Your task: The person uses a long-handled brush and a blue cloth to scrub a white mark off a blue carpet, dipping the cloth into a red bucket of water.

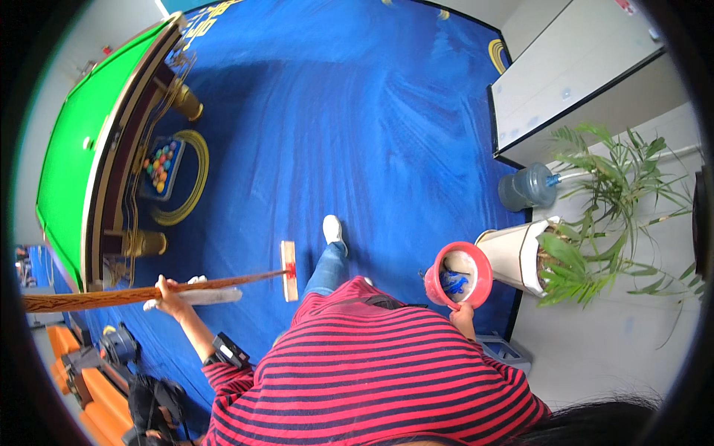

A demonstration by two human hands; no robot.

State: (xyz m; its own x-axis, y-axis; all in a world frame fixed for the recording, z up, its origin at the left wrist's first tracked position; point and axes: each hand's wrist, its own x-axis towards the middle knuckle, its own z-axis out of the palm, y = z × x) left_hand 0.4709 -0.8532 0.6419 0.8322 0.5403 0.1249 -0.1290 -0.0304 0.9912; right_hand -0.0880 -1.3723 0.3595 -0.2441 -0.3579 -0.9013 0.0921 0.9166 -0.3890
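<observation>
My left hand point(171, 299), out to the left, is closed around a long wood-grain pole point(216, 285). The pole ends in a pale bar-shaped head point(289, 282) with red at the joint, low over the blue floor. Beside that hand is a long white object point(212, 296); its kind is unclear. On the right, my right hand point(463, 321) grips the handle of a pink-red dipper point(482, 266). Inside the dipper are a whitish layer and a crumpled blue thing point(453, 282).
A green billiard table point(89, 141) stands left, with racked balls point(161, 166) beneath. Right are a potted plant point(513, 256), a blue water jug point(526, 187) and a white cabinet point(573, 70). Orange seats point(104, 394) and a black bag-like object point(152, 401) sit lower left.
</observation>
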